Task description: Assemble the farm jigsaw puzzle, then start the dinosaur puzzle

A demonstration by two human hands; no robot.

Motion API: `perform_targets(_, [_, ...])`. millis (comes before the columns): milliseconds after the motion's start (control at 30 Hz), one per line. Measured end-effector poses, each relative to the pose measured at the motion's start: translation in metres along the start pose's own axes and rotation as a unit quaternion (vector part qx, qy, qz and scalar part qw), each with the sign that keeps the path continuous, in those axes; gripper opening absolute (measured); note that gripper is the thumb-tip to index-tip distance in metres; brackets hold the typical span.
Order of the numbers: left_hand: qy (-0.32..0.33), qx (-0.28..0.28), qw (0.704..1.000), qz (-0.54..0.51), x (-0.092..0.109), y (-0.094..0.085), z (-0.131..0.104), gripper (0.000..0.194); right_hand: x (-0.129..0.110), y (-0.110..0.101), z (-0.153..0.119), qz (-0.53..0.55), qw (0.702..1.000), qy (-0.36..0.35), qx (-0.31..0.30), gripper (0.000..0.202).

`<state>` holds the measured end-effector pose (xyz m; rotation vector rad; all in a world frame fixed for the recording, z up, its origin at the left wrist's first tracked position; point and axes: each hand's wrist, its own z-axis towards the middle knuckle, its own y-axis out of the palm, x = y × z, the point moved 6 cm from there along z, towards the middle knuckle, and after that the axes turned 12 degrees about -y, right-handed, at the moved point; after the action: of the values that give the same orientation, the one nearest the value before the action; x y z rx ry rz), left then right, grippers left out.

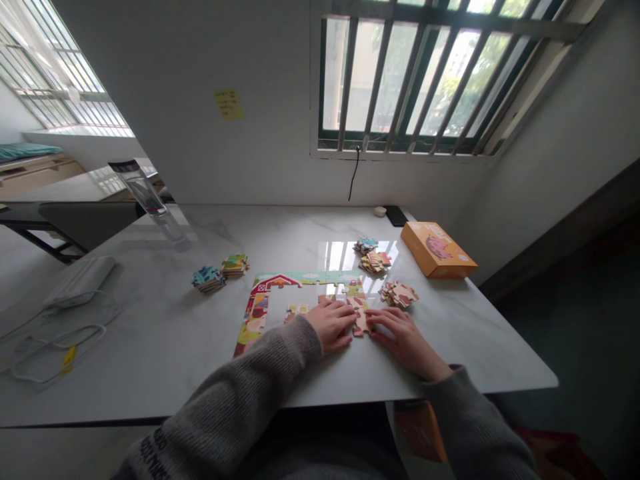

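Pink puzzle pieces (359, 315): left hand (331, 325) loosely open, fingertips at left edge; right hand (401, 337) narrowly open, touching right edge.

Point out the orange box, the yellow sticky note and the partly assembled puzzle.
Orange box (439, 247): head view, on its broad printed top.
Yellow sticky note (229, 105): head view, middle of its written face.
Partly assembled puzzle (311, 277): head view, on its pale-blue far edge.

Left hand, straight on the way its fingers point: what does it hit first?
The left hand would first meet the joined pink-and-brown puzzle pieces, right at its fingertips; the right hand lies just past them. Exact contact is hard to judge.
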<state>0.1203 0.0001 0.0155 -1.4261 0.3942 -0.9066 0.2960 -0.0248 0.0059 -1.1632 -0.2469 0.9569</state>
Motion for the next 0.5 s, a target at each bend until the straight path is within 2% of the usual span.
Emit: perform_targets(500, [-0.008,0.011,1.000,-0.009,0.0018,-0.0010,-0.0012,0.042,-0.0007,0.0027,-0.0014,-0.024,1.000,0.011,-0.003,0.025])
